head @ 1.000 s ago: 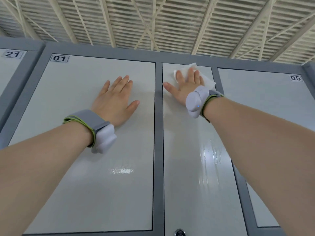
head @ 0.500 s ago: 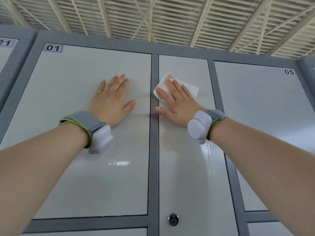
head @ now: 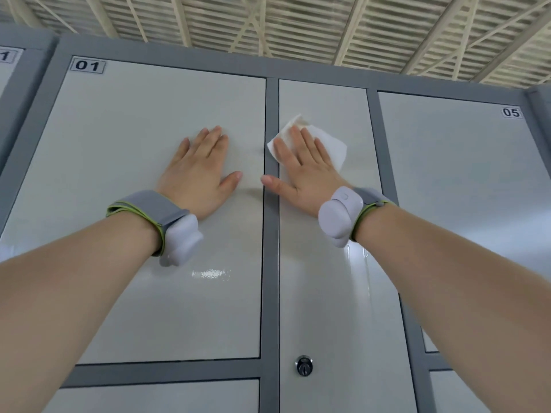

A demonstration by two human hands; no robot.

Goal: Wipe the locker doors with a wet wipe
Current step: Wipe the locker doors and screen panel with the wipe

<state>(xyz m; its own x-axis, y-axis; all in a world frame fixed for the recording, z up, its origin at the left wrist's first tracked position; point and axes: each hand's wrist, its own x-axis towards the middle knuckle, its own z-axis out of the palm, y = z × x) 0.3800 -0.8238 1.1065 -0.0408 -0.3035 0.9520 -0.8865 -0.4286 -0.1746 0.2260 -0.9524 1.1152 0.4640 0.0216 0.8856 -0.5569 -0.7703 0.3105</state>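
The right hand (head: 304,171), fingers spread flat, has slid the crumpled white wet wipe (head: 328,146) leftward across the narrow pale-grey locker door (head: 325,293); its top strip looks nearly covered. The left hand (head: 199,174) stays splayed, empty, on door 01 (head: 134,144).

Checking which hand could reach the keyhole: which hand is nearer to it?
Right. The right hand is on the same door, above the keyhole; the left hand rests on the neighbouring door.

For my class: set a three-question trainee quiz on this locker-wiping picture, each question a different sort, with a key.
1. True or false: the left hand presses the wet wipe.
2. Which number labels the door under the left hand? A) 01 B) 05 C) 12
3. Fill in: the keyhole lock sits near the ____ of the middle door.

Key: 1 false, the right hand does; 2 A; 3 bottom.
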